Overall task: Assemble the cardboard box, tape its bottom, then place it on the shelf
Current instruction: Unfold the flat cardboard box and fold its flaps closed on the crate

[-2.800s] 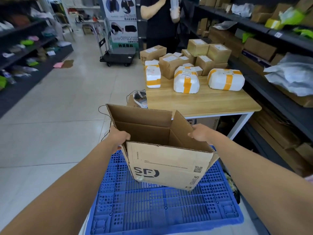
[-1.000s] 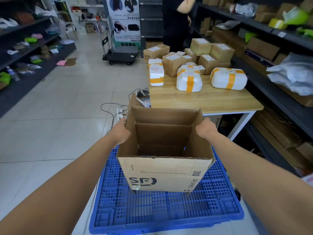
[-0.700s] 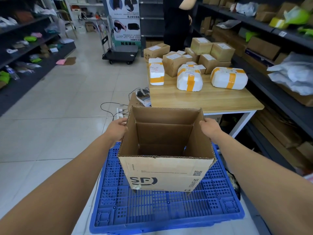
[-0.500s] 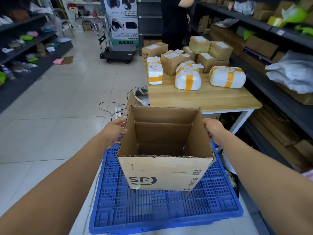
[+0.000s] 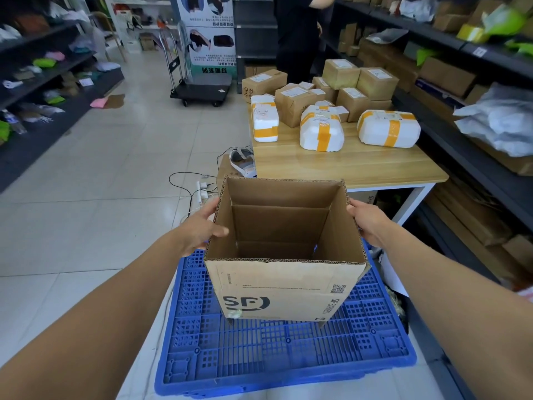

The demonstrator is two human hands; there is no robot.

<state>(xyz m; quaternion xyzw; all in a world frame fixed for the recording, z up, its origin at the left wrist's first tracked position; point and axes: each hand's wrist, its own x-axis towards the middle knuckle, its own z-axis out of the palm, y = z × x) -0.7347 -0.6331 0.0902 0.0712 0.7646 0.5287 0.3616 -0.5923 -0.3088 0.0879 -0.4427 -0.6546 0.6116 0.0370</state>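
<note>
A brown cardboard box (image 5: 282, 287) printed with "SF" stands squared up on a blue plastic pallet (image 5: 288, 350), its top open toward me and folded flaps showing at the bottom inside. My left hand (image 5: 202, 229) holds the left wall, with the thumb lying over the wall's edge. My right hand (image 5: 367, 223) presses on the outside of the right wall, thumb at the rim. Dark metal shelves (image 5: 473, 166) run along the right, loaded with boxes and bags.
Just beyond the box, a wooden table (image 5: 346, 166) carries taped white foam parcels and several brown cartons. Cables and a power strip (image 5: 202, 189) lie on the tiled floor. A person in black (image 5: 297, 33) stands at the back beside a platform trolley (image 5: 202, 88). More shelves (image 5: 43, 82) line the left.
The box, skewed with a tall back flap 2.8 s ago, now stands square. Both my hands have slid a little nearer along its side walls.
</note>
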